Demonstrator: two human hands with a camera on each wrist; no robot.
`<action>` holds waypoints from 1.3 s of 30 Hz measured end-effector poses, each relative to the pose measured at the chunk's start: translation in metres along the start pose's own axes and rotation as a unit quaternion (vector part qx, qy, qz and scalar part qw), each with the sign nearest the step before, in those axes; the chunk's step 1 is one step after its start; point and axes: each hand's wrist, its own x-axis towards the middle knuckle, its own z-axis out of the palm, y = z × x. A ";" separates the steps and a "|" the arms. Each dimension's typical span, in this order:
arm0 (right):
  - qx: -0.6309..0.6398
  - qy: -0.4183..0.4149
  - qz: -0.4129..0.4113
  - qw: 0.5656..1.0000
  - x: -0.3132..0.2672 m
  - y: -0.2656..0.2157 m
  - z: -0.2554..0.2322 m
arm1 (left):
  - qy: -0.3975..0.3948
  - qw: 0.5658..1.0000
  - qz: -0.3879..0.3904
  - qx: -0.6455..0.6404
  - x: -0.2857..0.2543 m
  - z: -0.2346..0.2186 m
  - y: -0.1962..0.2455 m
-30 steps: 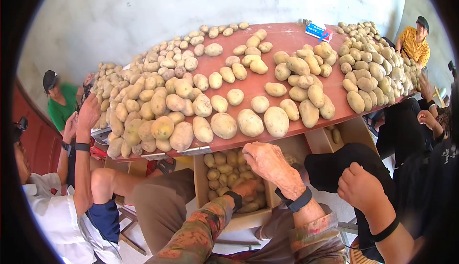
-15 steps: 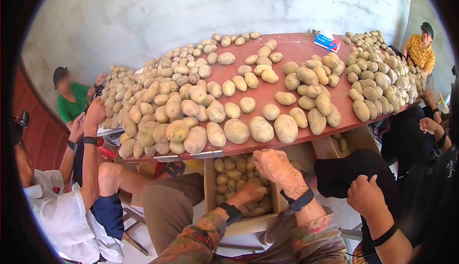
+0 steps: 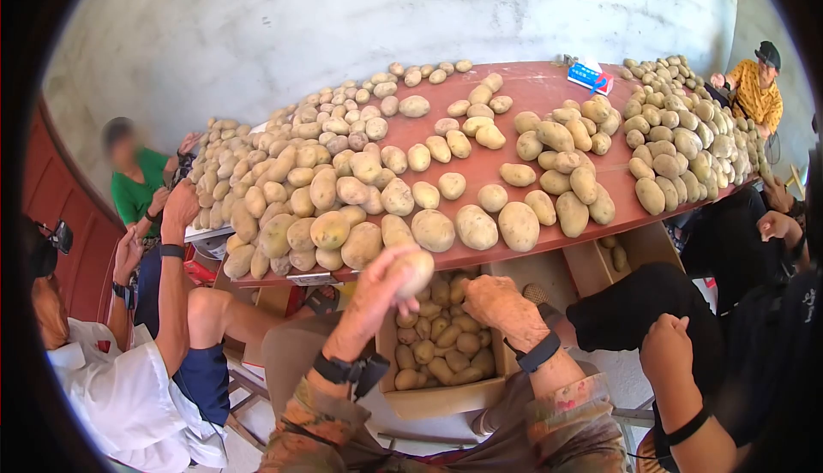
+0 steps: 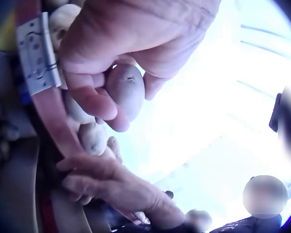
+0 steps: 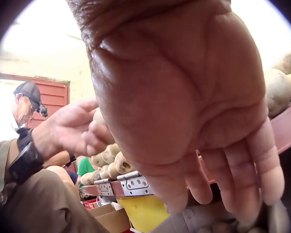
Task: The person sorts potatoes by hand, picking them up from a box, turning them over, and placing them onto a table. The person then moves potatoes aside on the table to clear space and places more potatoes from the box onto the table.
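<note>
My left hand [image 3: 370,303] grips a potato [image 3: 416,273] just above the near edge of the red table [image 3: 531,80]. In the left wrist view the thumb and fingers curl round this potato [image 4: 128,90], one end of it showing. Below, between my knees, a cardboard box [image 3: 446,400] holds many potatoes [image 3: 446,334]. Over the right rim of the box hovers my right hand [image 3: 506,306]. The right wrist view shows its palm [image 5: 184,97] bare, with the fingers hanging loosely straight.
Potatoes lie heaped on the table's left [image 3: 291,190] and right [image 3: 686,143], with smaller groups between. A tissue box [image 3: 590,76] stands at the back. Another cardboard box [image 3: 634,254] is under the table. People sit close on both sides; one person's fist [image 3: 667,349] is at my right.
My left hand has risen out of the box with a potato and moved up to the table edge. My right hand has stayed nearly in place.
</note>
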 end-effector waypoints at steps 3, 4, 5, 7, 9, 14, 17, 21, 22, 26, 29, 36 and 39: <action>-0.003 -0.013 0.003 1.000 -0.002 -0.006 -0.005 | 0.036 0.996 0.056 0.065 0.021 0.000 0.038; -0.002 -0.017 0.007 1.000 -0.004 -0.008 -0.007 | 0.043 0.993 0.071 0.085 0.030 -0.001 0.044; 0.000 -0.016 0.008 1.000 -0.005 -0.009 -0.009 | 0.051 0.990 0.085 0.104 0.039 -0.002 0.050; 0.002 -0.017 0.011 1.000 -0.006 -0.010 -0.011 | 0.052 0.979 0.111 0.161 0.057 0.003 0.058; -0.001 -0.008 -0.001 1.000 -0.008 -0.011 -0.010 | 0.066 0.950 0.154 0.262 0.084 -0.002 0.056; 0.006 0.047 -0.030 0.998 -0.011 -0.005 -0.001 | 0.120 0.863 0.187 0.454 0.156 -0.017 0.031; 0.002 0.082 -0.039 0.996 -0.012 -0.001 0.004 | 0.147 0.836 0.158 0.505 0.182 -0.016 0.020; 0.002 0.101 -0.049 0.994 -0.013 0.003 0.004 | 0.176 0.801 0.216 0.530 0.203 -0.025 0.007; 0.002 0.094 -0.048 0.994 -0.013 0.002 0.003 | 0.167 0.802 0.201 0.537 0.190 -0.017 0.021; 0.007 0.066 -0.036 0.997 -0.013 0.002 -0.004 | 0.159 0.755 0.256 0.582 0.190 -0.020 0.027; 0.014 0.049 -0.002 0.999 -0.009 0.002 -0.006 | 0.133 0.757 0.252 0.588 0.185 -0.022 0.037; -0.005 0.023 0.013 1.000 0.000 0.010 -0.002 | 0.074 0.880 0.274 0.380 0.099 0.024 0.063; -0.003 0.002 0.015 1.000 0.002 0.013 -0.005 | -0.009 0.927 0.214 0.307 0.058 0.038 0.048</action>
